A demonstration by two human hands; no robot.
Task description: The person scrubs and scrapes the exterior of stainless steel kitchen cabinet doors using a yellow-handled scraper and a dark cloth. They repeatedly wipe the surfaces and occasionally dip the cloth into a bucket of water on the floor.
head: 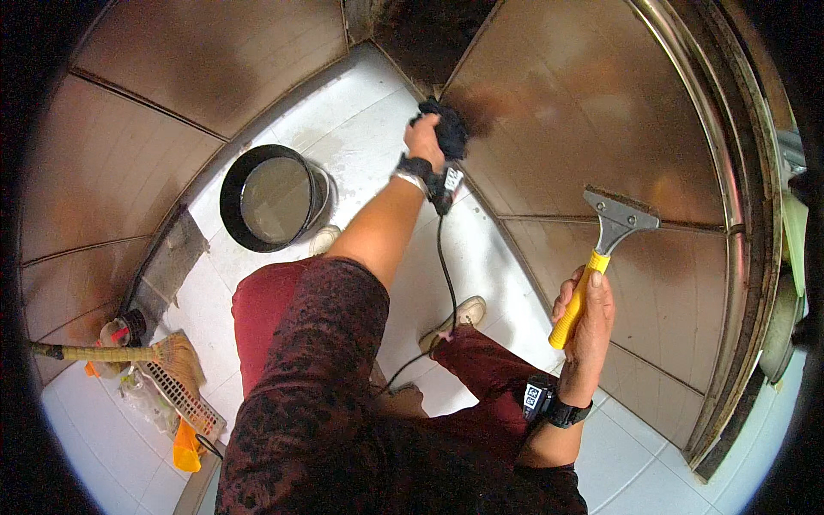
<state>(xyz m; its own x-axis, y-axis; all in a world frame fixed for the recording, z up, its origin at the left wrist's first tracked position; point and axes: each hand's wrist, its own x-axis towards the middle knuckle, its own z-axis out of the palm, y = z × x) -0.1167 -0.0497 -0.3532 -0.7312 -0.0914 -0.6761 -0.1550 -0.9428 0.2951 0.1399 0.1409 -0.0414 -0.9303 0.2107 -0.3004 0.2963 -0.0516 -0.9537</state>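
Observation:
My left hand point(423, 138) reaches forward and grips a dark, wet-looking cloth point(452, 132) against the lower edge of a soiled, brownish metal panel point(579, 129). In my right hand point(592, 309) is a wide-blade scraper point(621, 222), held by its yellow grip with the blade up. Dark residue lines the blade's edge. The scraper is in front of the panel; whether it touches cannot be told. To the left of my left forearm stands a black bucket point(232, 215) with murky grey water point(277, 199) in it.
More soiled panels point(154, 141) run along the left. Wet patches mark the white tiled floor point(360, 109). A straw broom point(174, 354), a plastic basket point(183, 399) and an orange object point(187, 447) lie at lower left. A black cable point(444, 270) hangs from my left wrist.

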